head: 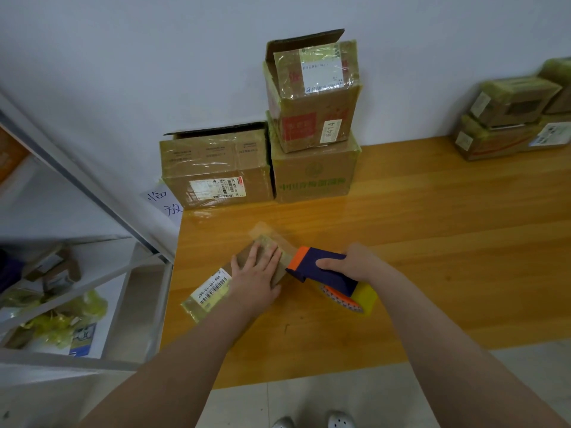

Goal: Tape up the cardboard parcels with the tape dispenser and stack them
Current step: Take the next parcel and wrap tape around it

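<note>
A: Quick, nearest first. Which hand's on what?

B: Both forearms reach fwd and converge. L hand (256, 281) lies flat on the small parcel (210, 291), fingers straight, palm pressing down, not curled round it. R hand (350, 264) is clenched round the tape dispenser (321, 271), knuckles up.

A: Parcel vs dispenser?

B: Parcel's on the table (432, 242), near the front-left corner, directly left of the dispenser. Its long axis runs diagonal, near-left to far-right. The orange nose (300, 257) meets the parcel's right long edge toward the far end. Touching or just beside, can't tell w/ the blur. The tape roll (366, 299) trails back toward the person.

A: So the next pull?

B: My guess: tape goes over that far end while the L hand pins the parcel. The L hand's also nearer if it needs turning. Something pale pokes past the far end, maybe a tape tail, too blurred to say.

A: Behind?

B: Against the wall (154, 72), a low box (216, 171) w/ a flap up sits right beside a bottom box (315, 174) carrying a top box (312, 97) w/ one flap open. Far right, another taped stack (506, 118). This parcel isn't stacked yet.
</note>
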